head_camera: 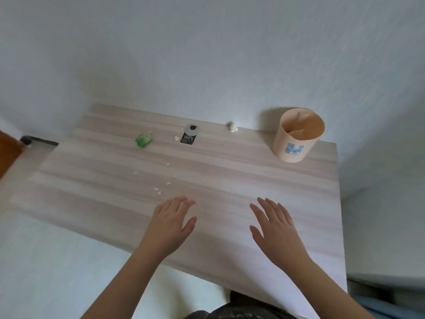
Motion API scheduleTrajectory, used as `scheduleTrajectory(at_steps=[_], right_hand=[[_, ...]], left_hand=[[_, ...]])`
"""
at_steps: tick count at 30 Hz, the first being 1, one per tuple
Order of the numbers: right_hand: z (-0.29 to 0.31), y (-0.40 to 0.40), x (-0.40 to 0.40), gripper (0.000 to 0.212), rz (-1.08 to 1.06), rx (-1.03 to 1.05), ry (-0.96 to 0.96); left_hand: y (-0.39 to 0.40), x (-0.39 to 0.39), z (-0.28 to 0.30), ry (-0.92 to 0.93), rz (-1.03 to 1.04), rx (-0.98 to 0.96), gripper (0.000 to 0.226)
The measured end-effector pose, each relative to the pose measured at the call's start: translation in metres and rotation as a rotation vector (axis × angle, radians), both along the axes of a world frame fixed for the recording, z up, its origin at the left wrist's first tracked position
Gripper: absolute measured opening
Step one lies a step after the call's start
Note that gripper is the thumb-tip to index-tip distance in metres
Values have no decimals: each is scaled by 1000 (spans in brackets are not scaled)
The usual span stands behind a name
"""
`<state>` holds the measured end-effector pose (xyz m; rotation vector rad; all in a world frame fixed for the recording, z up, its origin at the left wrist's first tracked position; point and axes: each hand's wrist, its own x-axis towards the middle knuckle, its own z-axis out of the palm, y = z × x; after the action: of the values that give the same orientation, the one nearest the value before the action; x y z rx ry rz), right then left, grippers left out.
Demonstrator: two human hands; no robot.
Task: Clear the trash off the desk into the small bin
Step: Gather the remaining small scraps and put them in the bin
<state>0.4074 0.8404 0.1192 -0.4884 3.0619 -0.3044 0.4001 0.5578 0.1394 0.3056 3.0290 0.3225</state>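
A small peach bin with a blue label stands upright at the desk's far right. Along the far edge lie a green wrapper, a black and white tag with a tiny white scrap beside it, and a crumpled white paper ball. Several small pale crumbs are scattered mid-desk. My left hand hovers flat over the near middle of the desk, fingers apart, holding nothing. To its right, my right hand is spread and holding nothing.
The light wooden desk stands against white walls at the back and right. A brown wooden piece and a dark bar show at the far left. Pale floor lies below the desk's left edge.
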Motion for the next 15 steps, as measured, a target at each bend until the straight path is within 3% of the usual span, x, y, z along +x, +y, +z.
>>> scheduleTrajectory(at_steps=[9,15], right_hand=[[9,-133,69,51,105,15,-19],[9,-221,109,51,196,-23,-10]], left_hand=[[-141,132,1,-37,160,46,54],[-216,204,7,41,260,49,46]])
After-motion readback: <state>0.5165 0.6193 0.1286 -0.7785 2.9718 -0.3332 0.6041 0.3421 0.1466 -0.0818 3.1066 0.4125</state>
